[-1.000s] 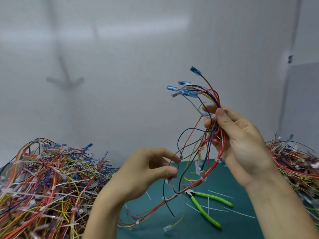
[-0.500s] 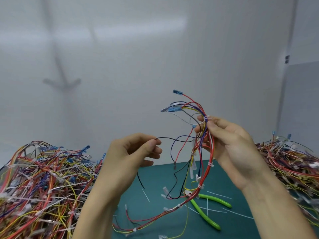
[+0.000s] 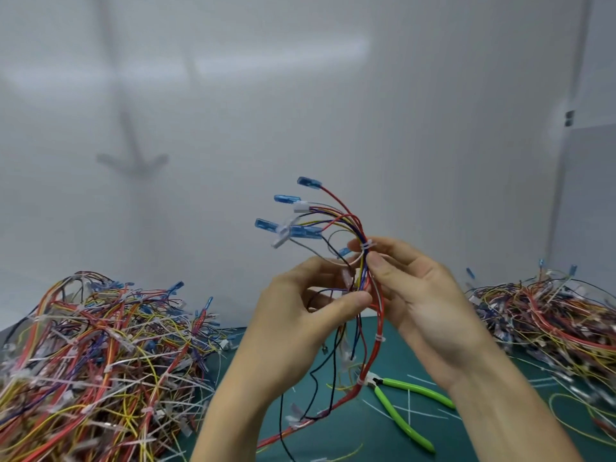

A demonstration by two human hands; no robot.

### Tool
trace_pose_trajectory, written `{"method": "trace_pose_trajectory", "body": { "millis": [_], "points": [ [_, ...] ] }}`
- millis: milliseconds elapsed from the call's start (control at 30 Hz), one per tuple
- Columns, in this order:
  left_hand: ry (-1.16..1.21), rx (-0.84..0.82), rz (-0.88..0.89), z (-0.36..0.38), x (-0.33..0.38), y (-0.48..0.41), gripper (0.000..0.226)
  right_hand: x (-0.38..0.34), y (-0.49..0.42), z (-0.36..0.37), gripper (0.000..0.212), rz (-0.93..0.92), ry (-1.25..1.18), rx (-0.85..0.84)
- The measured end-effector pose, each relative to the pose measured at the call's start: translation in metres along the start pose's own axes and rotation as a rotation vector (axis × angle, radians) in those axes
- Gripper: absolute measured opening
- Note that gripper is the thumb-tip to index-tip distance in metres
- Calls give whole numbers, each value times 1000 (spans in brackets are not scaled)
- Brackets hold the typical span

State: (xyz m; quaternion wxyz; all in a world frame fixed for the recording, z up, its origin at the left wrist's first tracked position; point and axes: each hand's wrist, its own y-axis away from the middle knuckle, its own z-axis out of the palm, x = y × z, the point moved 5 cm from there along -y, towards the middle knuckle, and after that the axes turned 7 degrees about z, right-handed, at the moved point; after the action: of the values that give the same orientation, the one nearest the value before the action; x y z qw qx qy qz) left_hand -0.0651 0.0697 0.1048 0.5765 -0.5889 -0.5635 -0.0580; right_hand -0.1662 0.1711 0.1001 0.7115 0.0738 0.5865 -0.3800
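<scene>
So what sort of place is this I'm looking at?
Likely a wiring workbench in a workshop or small factory: a left heap of wires and a right heap of wires, green-handled cutters on a green mat, and the left hand and right hand holding one wire bundle.

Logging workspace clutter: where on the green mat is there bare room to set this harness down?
Barest: the green mat near the front edge, between the hanging wire harness and the green-handled cutters. A narrow strip borders the left wire pile. Crowded: both piles, plus cut tie scraps around the cutters and toward the right wire pile.
</scene>
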Motion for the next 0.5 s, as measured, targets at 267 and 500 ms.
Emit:
{"method": "trace_pose_trajectory", "body": {
  "millis": [267, 500],
  "points": [
    [186, 55, -39, -8, 2, 2, 16, -5, 3, -3, 21, -36, 38, 88],
    [294, 81, -56, -12, 7, 3, 22, -6, 1, -8, 19, -23, -41, 116]
  ]
}}
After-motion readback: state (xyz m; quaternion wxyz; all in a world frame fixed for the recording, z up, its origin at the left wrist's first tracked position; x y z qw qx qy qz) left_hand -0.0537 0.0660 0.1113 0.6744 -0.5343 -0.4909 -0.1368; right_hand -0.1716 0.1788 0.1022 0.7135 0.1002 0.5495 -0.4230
